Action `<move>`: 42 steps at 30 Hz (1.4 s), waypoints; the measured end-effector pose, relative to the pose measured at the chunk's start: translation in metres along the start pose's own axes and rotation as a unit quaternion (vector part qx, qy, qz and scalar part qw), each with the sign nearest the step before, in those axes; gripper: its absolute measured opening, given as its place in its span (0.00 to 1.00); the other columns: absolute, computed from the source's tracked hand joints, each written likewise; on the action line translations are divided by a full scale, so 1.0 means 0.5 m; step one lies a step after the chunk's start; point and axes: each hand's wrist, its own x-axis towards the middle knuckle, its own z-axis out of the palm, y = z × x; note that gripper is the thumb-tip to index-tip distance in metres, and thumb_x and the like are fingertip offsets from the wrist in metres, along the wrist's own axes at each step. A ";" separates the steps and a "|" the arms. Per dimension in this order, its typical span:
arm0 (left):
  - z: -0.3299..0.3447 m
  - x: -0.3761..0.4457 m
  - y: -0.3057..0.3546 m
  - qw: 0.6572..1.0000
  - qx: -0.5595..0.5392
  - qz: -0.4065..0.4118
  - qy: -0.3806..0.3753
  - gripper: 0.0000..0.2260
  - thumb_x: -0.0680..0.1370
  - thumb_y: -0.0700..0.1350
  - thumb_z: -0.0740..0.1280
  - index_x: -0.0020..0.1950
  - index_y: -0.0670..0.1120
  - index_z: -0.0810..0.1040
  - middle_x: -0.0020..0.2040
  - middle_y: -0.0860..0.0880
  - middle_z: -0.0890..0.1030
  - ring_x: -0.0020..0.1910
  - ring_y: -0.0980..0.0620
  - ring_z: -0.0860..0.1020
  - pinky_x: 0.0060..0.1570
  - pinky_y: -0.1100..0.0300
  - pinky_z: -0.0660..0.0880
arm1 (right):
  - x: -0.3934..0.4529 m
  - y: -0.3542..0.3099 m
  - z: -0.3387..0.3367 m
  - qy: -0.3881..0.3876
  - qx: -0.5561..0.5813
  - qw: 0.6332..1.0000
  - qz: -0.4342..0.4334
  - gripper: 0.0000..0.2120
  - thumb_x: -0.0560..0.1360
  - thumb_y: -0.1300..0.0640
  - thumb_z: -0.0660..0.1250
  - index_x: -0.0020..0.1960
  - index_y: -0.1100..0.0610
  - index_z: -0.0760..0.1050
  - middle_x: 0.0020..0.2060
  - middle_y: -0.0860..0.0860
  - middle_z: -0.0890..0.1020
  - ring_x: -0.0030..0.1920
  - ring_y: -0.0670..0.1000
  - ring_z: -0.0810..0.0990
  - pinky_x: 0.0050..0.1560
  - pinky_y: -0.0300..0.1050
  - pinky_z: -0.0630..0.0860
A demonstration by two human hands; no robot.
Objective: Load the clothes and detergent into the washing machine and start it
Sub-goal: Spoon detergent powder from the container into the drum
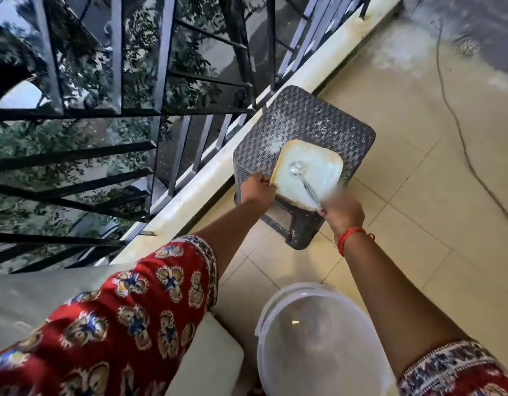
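A pale square container of white detergent powder (318,164) rests on a dark woven plastic stool (304,124). My left hand (257,190) grips the container's near-left edge. My right hand (344,211) holds the handle of a metal spoon (300,175) whose bowl lies in the powder. Powder is spilled on the stool top. The washing machine's white top edge (212,358) shows at the bottom, below my left sleeve. No clothes are visible.
A translucent white bucket (313,338) stands on the tiled floor under my right arm. A black metal railing (161,110) on a pale ledge runs along the left. A thin cable (458,124) trails over the floor at right.
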 end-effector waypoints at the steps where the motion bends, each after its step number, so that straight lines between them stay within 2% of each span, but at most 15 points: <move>1: -0.014 -0.018 -0.008 1.000 -0.009 -0.009 0.000 0.03 0.73 0.42 0.69 0.43 0.46 0.76 0.49 0.43 0.83 0.52 0.44 0.79 0.52 0.56 0.75 | -0.019 -0.002 -0.004 -0.006 -0.002 1.000 -0.010 0.09 0.73 0.65 0.70 0.52 0.60 0.75 0.47 0.57 0.81 0.44 0.55 0.82 0.33 0.38 0.79; 7: -0.133 -0.177 -0.040 0.996 -0.093 -0.013 0.008 0.16 0.79 0.52 0.64 0.58 0.40 0.75 0.52 0.43 0.80 0.52 0.44 0.79 0.50 0.56 0.75 | -0.194 -0.030 -0.037 -0.084 -0.049 0.993 -0.068 0.06 0.72 0.60 0.71 0.44 0.51 0.76 0.39 0.53 0.84 0.37 0.53 0.84 0.43 0.50 0.81; 11: -0.260 -0.325 -0.029 0.980 -0.198 0.002 0.012 0.15 0.82 0.48 0.59 0.64 0.40 0.69 0.53 0.47 0.74 0.53 0.47 0.76 0.34 0.68 0.74 | -0.352 -0.088 -0.051 -0.150 -0.043 0.984 -0.091 0.07 0.72 0.62 0.70 0.50 0.61 0.77 0.34 0.55 0.84 0.33 0.53 0.81 0.38 0.45 0.76; 13: -0.326 -0.391 -0.044 0.965 -0.261 -0.010 -0.011 0.14 0.81 0.50 0.59 0.63 0.43 0.70 0.54 0.46 0.75 0.51 0.48 0.78 0.34 0.70 0.77 | -0.430 -0.127 -0.061 -0.194 -0.028 0.976 -0.097 0.06 0.73 0.64 0.70 0.49 0.61 0.77 0.33 0.56 0.83 0.31 0.51 0.80 0.36 0.44 0.77; 16: -0.424 -0.467 -0.100 0.950 -0.311 -0.007 -0.001 0.28 0.74 0.64 0.63 0.60 0.42 0.76 0.54 0.41 0.81 0.47 0.45 0.82 0.40 0.51 0.82 | -0.557 -0.185 -0.065 -0.262 -0.009 0.958 -0.113 0.05 0.75 0.68 0.67 0.49 0.62 0.75 0.34 0.59 0.81 0.28 0.47 0.77 0.28 0.35 0.73; 18: -0.484 -0.523 -0.135 0.955 -0.294 0.012 0.040 0.23 0.75 0.66 0.61 0.52 0.48 0.79 0.44 0.49 0.83 0.45 0.44 0.82 0.44 0.44 0.82 | -0.636 -0.204 -0.057 -0.301 0.008 0.947 -0.113 0.07 0.74 0.69 0.67 0.52 0.64 0.74 0.39 0.63 0.81 0.33 0.49 0.78 0.30 0.35 0.76; 20: -0.556 -0.605 -0.155 0.946 -0.313 0.027 0.080 0.18 0.79 0.60 0.59 0.47 0.48 0.79 0.36 0.53 0.80 0.39 0.49 0.83 0.41 0.47 0.82 | -0.718 -0.219 -0.040 -0.328 0.006 0.936 -0.126 0.07 0.74 0.70 0.68 0.51 0.65 0.74 0.39 0.63 0.82 0.36 0.52 0.79 0.33 0.39 0.79; 22: -0.610 -0.679 -0.179 0.935 -0.336 0.029 0.107 0.15 0.82 0.54 0.58 0.49 0.45 0.79 0.37 0.51 0.80 0.36 0.56 0.82 0.38 0.54 0.82 | -0.791 -0.226 -0.023 -0.351 -0.019 0.923 -0.157 0.05 0.73 0.70 0.68 0.48 0.63 0.75 0.34 0.58 0.83 0.33 0.51 0.79 0.35 0.42 0.79; 24: -0.656 -0.745 -0.239 0.920 -0.368 0.023 0.135 0.16 0.81 0.57 0.59 0.49 0.46 0.79 0.40 0.48 0.82 0.41 0.49 0.84 0.43 0.46 0.82 | -0.879 -0.229 -0.002 -0.375 -0.040 0.908 -0.184 0.05 0.73 0.69 0.68 0.48 0.63 0.74 0.30 0.54 0.82 0.31 0.49 0.79 0.35 0.42 0.79; 28: -0.716 -0.845 -0.388 0.897 -0.396 0.011 0.197 0.24 0.75 0.66 0.61 0.48 0.45 0.79 0.42 0.41 0.83 0.42 0.42 0.82 0.44 0.35 0.79 | -1.037 -0.209 0.042 -0.410 -0.098 0.882 -0.210 0.08 0.72 0.63 0.73 0.47 0.62 0.75 0.37 0.62 0.83 0.33 0.53 0.81 0.39 0.50 0.78; 30: -0.736 -0.887 -0.470 0.887 -0.400 0.008 0.232 0.27 0.73 0.69 0.61 0.48 0.45 0.80 0.45 0.40 0.84 0.43 0.45 0.81 0.46 0.37 0.79 | -1.114 -0.187 0.064 -0.412 -0.175 0.850 -0.278 0.19 0.66 0.53 0.78 0.52 0.58 0.76 0.38 0.60 0.84 0.35 0.53 0.83 0.43 0.53 0.79; 33: -0.770 -0.976 -0.551 0.879 -0.391 -0.007 0.272 0.29 0.71 0.71 0.58 0.43 0.46 0.79 0.42 0.43 0.84 0.41 0.49 0.80 0.44 0.46 0.78 | -1.230 -0.157 0.093 -0.339 -0.241 0.777 -0.473 0.22 0.68 0.58 0.76 0.59 0.53 0.73 0.49 0.51 0.78 0.44 0.50 0.79 0.50 0.44 0.75; 36: -0.797 -1.068 -0.613 0.881 -0.356 -0.041 0.308 0.24 0.77 0.64 0.57 0.37 0.44 0.76 0.35 0.49 0.82 0.38 0.47 0.80 0.39 0.53 0.75 | -1.328 -0.118 0.140 -0.318 -0.298 0.617 -0.655 0.20 0.67 0.49 0.75 0.57 0.48 0.74 0.50 0.48 0.74 0.50 0.49 0.72 0.54 0.43 0.68; 39: -0.805 -1.129 -0.671 0.867 -0.360 -0.047 0.341 0.23 0.78 0.62 0.58 0.42 0.44 0.79 0.38 0.47 0.83 0.38 0.52 0.81 0.40 0.56 0.76 | -1.405 -0.077 0.181 -0.330 -0.432 0.507 -0.669 0.18 0.67 0.40 0.70 0.53 0.45 0.75 0.46 0.46 0.80 0.51 0.52 0.76 0.49 0.49 0.74; 42: -0.809 -1.175 -0.717 0.857 -0.365 -0.059 0.360 0.17 0.82 0.53 0.58 0.42 0.44 0.78 0.36 0.50 0.81 0.35 0.58 0.77 0.37 0.59 0.72 | -1.474 -0.036 0.205 -0.283 -0.488 0.441 -0.698 0.09 0.69 0.46 0.70 0.46 0.47 0.76 0.39 0.47 0.81 0.49 0.53 0.78 0.44 0.50 0.74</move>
